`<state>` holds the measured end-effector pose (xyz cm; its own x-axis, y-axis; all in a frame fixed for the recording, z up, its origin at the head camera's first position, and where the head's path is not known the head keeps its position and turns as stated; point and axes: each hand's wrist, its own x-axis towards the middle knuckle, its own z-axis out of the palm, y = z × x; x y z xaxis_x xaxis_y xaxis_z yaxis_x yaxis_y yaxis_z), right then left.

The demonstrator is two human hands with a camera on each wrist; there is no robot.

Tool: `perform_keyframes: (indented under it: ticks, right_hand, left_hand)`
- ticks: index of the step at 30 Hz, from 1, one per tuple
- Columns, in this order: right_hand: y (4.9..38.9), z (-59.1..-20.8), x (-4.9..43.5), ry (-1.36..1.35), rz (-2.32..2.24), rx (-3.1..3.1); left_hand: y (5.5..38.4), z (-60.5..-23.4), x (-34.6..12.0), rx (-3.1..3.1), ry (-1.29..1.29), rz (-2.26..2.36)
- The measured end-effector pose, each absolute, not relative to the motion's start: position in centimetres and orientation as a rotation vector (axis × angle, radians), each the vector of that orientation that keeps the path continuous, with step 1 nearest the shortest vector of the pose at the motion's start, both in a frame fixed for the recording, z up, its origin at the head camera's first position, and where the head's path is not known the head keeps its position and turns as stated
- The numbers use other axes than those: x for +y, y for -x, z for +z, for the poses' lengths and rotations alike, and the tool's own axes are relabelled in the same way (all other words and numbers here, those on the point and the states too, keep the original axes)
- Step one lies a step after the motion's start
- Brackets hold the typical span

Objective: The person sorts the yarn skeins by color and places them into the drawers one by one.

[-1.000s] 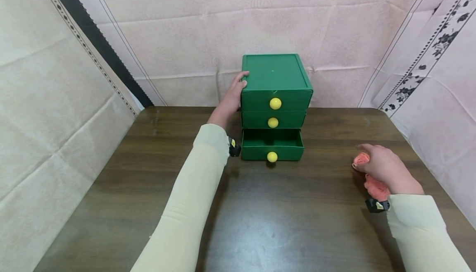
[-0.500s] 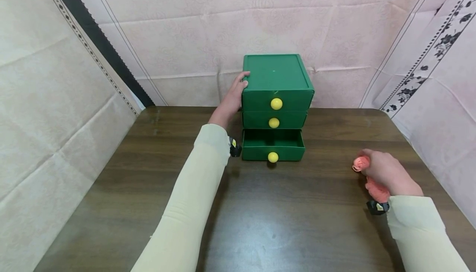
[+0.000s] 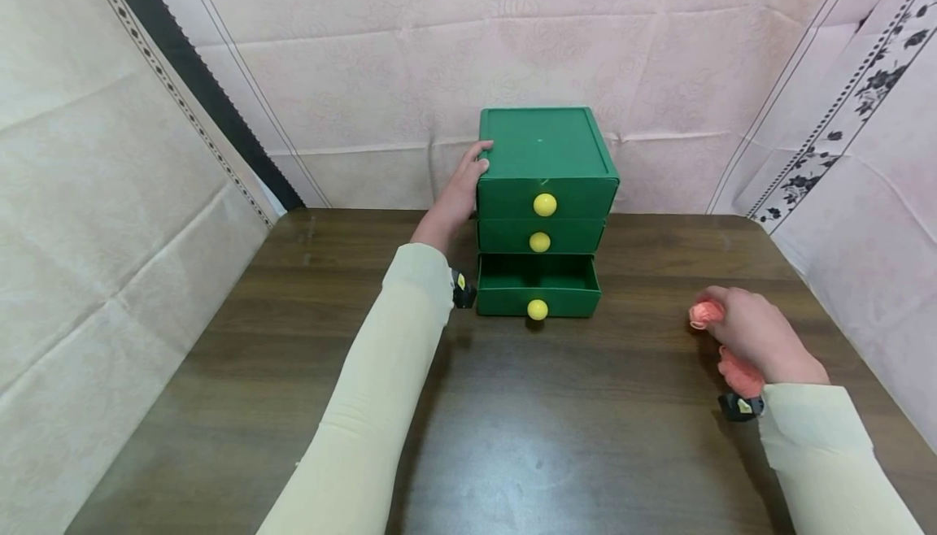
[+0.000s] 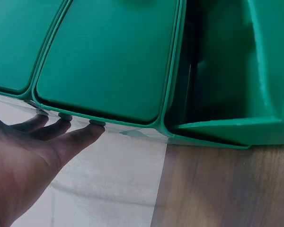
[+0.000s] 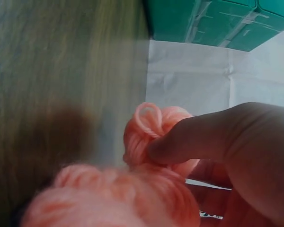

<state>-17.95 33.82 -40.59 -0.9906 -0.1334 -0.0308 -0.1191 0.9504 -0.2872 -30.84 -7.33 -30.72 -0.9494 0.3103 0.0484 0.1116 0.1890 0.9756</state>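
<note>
A green drawer cabinet [image 3: 545,145] with yellow knobs stands at the back of the table. Its bottom drawer [image 3: 538,301] is pulled out and shows a bare inside; the upper two are closed. My left hand [image 3: 457,189] rests against the cabinet's left side near the top, and its fingertips [image 4: 97,126] touch that side in the left wrist view. At the right of the table, my right hand [image 3: 761,336] grips a coral skein of yarn [image 5: 132,189] around its narrow middle, thumb across it. One bulging end [image 3: 706,314] pokes out past the fingers; the other hangs near the wrist.
The brown wooden table [image 3: 556,421] spreads in front of the cabinet. Pale patterned cloth [image 3: 366,88] hangs behind it and on both sides. A black device [image 3: 741,406] is strapped at the right wrist, another [image 3: 463,289] at the left.
My right hand's fingers have closed more around the yarn, and the hand with the yarn has shifted slightly left. The left hand and the drawers stay as they were.
</note>
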Motion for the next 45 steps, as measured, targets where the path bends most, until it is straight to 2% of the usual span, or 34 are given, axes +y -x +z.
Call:
perform_keyframes:
  ticks: [24, 35, 45]
  right_hand:
    - [18.0, -38.8, 31.1, 0.413, -0.461, 3.297]
    - [18.0, -38.5, 29.8, 0.441, -0.482, 3.309]
    - [18.1, -38.3, 28.3, 0.429, -0.518, 3.259]
  left_hand:
    - [30.6, -30.6, -7.4, 2.33, -0.394, 1.823]
    - [33.1, -32.9, -7.4, 2.314, -0.402, 1.899]
    - [33.3, -33.3, -7.2, 2.346, -0.422, 1.915]
